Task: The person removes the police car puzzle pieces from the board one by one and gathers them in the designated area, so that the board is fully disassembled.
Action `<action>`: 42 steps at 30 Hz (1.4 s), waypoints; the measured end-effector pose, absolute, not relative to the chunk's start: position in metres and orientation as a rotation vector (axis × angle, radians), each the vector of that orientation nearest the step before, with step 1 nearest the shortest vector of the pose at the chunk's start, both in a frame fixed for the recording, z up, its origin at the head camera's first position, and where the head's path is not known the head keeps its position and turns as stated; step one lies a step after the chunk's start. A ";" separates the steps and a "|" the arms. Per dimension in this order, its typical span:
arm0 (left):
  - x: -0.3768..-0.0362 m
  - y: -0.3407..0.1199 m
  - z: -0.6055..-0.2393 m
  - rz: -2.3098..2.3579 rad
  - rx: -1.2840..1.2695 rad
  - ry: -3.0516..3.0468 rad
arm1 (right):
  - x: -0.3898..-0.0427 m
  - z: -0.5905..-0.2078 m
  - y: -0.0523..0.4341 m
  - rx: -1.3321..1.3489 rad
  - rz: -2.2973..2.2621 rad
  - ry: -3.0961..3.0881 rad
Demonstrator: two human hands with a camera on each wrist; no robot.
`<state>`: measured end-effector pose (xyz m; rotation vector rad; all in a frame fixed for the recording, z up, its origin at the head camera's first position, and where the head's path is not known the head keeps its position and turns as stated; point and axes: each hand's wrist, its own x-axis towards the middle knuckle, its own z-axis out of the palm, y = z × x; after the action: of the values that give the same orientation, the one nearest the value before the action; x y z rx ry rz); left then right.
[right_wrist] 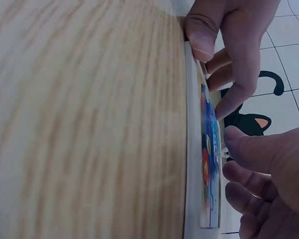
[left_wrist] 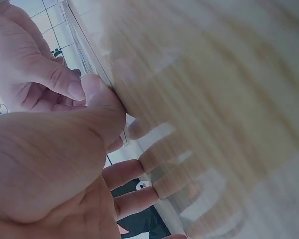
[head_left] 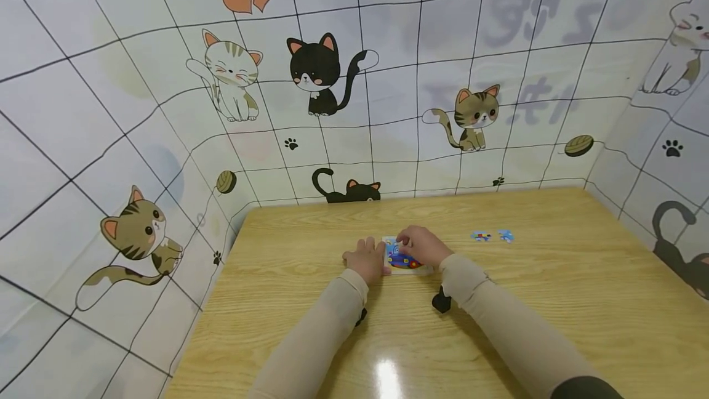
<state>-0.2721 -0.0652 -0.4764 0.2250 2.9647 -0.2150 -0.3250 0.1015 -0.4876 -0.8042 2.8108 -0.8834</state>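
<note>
A small picture puzzle, with a blue and red boat-like picture in a pale frame, lies flat on the table. At its left edge rests my left hand, fingers spread, the thumb against the near edge and the index finger reaching onto the board. Over the right part of the picture is my right hand. Its fingers are bent, with the thumb and index fingertip close together right at the picture surface. I cannot tell whether a puzzle piece sits between them. The hand covers part of the picture.
Two loose puzzle pieces, one with red and yellow and one light blue, lie right of the board on the wooden table. White walls with cat drawings enclose the table's back and sides.
</note>
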 end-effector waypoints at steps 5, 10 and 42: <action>-0.272 -0.065 -0.477 -0.236 0.230 2.961 | -0.327 -0.492 0.098 -0.816 -0.825 2.829; -0.271 -0.065 -0.476 -0.276 0.244 2.961 | -0.330 -0.497 0.096 -0.802 -0.749 2.861; -0.281 -0.064 -0.491 -0.253 0.195 2.974 | -0.334 -0.500 0.094 -0.975 -0.723 2.907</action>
<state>-0.2807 -0.0642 -0.4915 0.1954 2.9735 -0.2534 -0.3336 0.0943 -0.5004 -0.9750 2.9071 -0.7225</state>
